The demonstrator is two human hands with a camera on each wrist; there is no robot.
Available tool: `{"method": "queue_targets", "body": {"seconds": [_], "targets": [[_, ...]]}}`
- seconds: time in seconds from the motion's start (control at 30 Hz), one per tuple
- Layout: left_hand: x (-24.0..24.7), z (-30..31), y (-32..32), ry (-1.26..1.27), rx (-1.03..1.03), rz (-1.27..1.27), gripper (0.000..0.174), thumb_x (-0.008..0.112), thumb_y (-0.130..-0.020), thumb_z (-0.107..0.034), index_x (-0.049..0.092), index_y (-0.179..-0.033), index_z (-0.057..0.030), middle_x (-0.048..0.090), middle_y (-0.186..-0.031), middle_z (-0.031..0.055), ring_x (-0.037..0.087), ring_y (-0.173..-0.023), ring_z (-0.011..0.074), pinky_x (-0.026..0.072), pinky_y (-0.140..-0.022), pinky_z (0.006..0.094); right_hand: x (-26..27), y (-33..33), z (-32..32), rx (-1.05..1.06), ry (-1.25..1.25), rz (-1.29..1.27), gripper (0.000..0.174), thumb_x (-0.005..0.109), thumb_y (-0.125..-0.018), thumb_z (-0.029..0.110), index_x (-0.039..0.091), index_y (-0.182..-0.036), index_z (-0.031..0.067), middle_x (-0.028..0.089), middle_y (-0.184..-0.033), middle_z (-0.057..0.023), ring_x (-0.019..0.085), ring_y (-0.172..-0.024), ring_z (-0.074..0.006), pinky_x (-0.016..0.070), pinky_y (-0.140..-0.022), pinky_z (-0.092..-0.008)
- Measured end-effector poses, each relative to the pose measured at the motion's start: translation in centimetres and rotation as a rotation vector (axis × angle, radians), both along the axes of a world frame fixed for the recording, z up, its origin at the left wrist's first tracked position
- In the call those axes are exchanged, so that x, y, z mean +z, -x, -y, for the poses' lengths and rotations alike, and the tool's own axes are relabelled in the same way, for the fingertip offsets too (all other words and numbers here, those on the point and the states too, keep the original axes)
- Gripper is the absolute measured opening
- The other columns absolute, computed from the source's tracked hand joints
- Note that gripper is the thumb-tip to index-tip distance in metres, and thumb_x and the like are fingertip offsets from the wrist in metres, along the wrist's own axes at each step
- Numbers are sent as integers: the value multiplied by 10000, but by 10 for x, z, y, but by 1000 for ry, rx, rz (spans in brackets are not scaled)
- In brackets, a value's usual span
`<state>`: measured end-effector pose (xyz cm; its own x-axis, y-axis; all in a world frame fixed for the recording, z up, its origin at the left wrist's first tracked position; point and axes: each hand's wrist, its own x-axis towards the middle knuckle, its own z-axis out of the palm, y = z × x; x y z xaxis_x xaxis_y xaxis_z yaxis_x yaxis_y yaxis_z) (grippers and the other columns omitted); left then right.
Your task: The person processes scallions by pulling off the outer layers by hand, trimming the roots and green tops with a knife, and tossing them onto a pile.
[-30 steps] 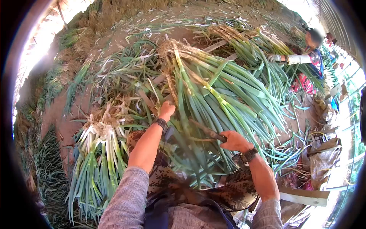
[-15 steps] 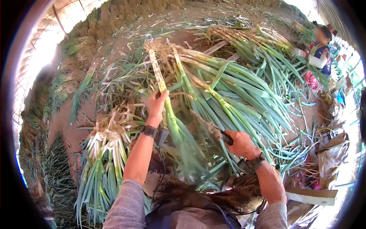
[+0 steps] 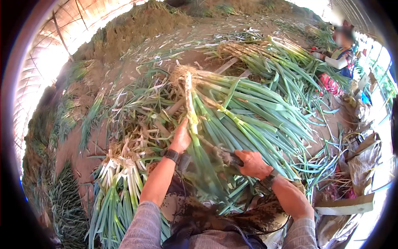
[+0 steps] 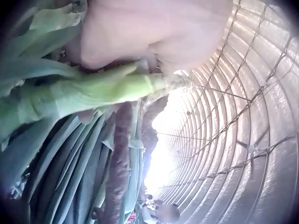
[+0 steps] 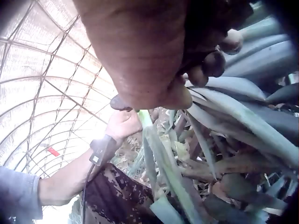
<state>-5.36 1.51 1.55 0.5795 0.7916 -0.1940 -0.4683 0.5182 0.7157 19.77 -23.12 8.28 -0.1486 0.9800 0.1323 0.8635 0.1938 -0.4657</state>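
In the head view my left hand (image 3: 181,137) grips a single leek (image 3: 190,103) around its pale green shank, root end pointing away from me and leaves hanging toward my lap. My right hand (image 3: 253,164) holds a knife by its dark handle (image 3: 237,159). The brown, blurred blade (image 3: 219,152) reaches left to the leek's leaves, just below the left hand. The left wrist view shows the leek (image 4: 93,93) close under the fingers, with the brown blade (image 4: 117,168) crossing behind it. From the right wrist, the curled right fingers (image 5: 198,74) show, the handle mostly hidden.
A large heap of leeks (image 3: 265,112) fans out to the right. Paler, cleaned leeks (image 3: 124,174) lie in a pile at left. Another heap (image 3: 269,62) lies farther back, beside a seated person (image 3: 342,60). A board (image 3: 346,206) juts out at lower right.
The left hand has raised a leek from beside the heap, then lowered it toward the knife. The right hand has kept its hold, and the blade now meets the leaves.
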Motion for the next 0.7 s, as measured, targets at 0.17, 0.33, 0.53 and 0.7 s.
{"method": "queue_targets", "body": {"seconds": [0.17,0.33,0.53,0.7], "targets": [[25,16,-17,25,-45,139,435,545,-1011,-356,537,-1327,-57,633,-1200,109,609,-1060,249,544,-857,458,-10,-1,-9,-86,-51,-77,334,671,-737,167,598,-1052,82,674,-875,-160,645,-822,-402,508,-689,-509],[2,7,-25,-20,1,20,318,531,-1008,-206,553,-1278,-40,613,-1185,104,600,-1059,263,553,-854,491,-2,-5,-8,-140,31,-87,325,656,-751,169,607,-1062,91,679,-888,-163,647,-840,-400,510,-706,-497],[0,10,-34,-37,61,-61,271,525,-1010,-121,547,-1270,-49,584,-1176,90,586,-1091,246,571,-855,556,0,-9,5,-126,133,-54,285,646,-791,169,637,-1066,96,682,-883,-179,644,-839,-408,500,-726,-508],[-26,-5,-41,-25,250,-55,293,677,-923,-115,588,-1194,-47,632,-1087,79,627,-967,240,591,-740,541,3,-25,14,-76,163,-44,268,620,-790,150,651,-1051,99,682,-844,-177,643,-829,-413,493,-731,-520]]}}
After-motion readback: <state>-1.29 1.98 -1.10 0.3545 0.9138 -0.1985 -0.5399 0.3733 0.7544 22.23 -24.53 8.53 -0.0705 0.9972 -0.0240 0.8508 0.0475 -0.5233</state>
